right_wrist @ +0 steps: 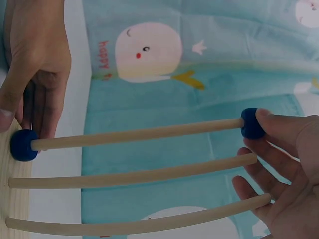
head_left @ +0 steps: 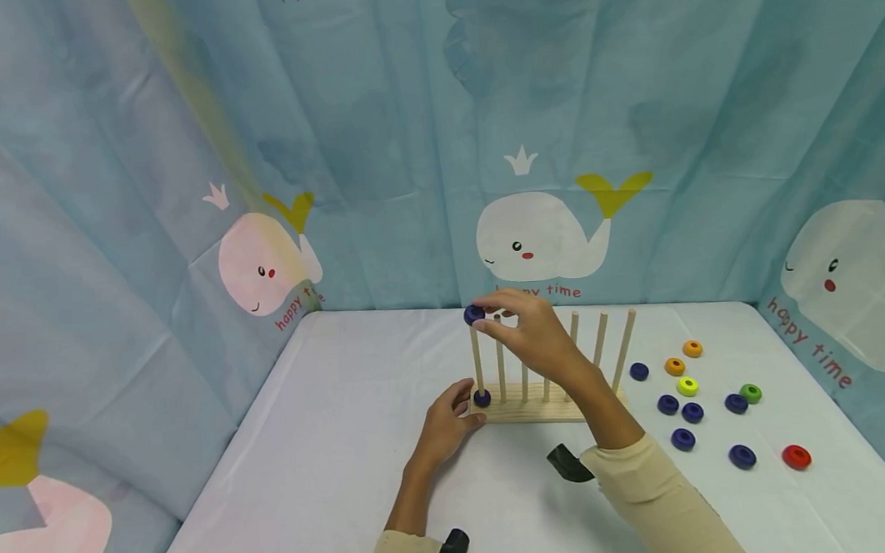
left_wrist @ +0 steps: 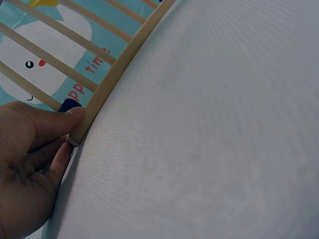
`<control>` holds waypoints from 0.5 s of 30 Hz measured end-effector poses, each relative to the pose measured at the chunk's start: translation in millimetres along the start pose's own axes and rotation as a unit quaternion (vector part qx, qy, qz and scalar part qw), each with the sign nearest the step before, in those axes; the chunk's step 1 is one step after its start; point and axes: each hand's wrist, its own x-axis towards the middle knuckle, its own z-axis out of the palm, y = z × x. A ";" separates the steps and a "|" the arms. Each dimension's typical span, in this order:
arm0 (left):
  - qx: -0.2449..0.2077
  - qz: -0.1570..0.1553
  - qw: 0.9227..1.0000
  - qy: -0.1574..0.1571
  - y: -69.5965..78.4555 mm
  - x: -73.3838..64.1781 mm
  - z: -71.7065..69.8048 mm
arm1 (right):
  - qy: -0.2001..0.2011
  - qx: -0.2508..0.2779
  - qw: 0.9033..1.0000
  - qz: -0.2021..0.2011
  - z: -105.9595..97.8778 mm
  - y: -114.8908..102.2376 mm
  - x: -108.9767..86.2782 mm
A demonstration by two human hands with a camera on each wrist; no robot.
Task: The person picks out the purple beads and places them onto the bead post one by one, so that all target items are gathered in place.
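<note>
A wooden peg rack with a flat base (head_left: 532, 413) and a row of upright pegs stands on the table. My right hand (head_left: 532, 336) pinches a dark blue ring (head_left: 474, 314) between thumb and fingers at the top of the leftmost peg (head_left: 478, 360). In the right wrist view that held ring (right_wrist: 252, 123) sits at the peg's tip. Another dark blue ring (head_left: 482, 399) rests at the foot of the same peg. My left hand (head_left: 444, 427) grips the base's left end, its thumb (left_wrist: 70, 119) on the front side and other fingers around the end.
Right of the rack lie several loose dark blue rings (head_left: 683, 439), two orange rings (head_left: 692, 348), a yellow ring (head_left: 687, 386), a green ring (head_left: 751, 393) and a red ring (head_left: 797, 457). A white cloth covers the table (head_left: 310, 467). Blue whale-print curtains (head_left: 383, 146) hang behind and beside it.
</note>
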 end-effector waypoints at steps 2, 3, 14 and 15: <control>0.000 0.002 1.000 0.000 0.0 -0.1 0.0 | 0.000 -0.002 1.000 -0.001 0.8 -0.2 0.5; -0.001 0.002 1.000 0.000 0.3 -0.3 0.0 | 0.001 -0.001 1.000 -0.003 1.0 -0.3 0.7; 0.002 -0.006 1.000 0.003 1.2 -0.1 1.1 | 0.008 -0.003 1.000 -0.009 -0.5 1.5 -1.4; 0.002 -0.007 1.000 0.004 1.6 -0.2 1.1 | 0.008 -0.002 1.000 -0.009 -1.0 1.4 -1.9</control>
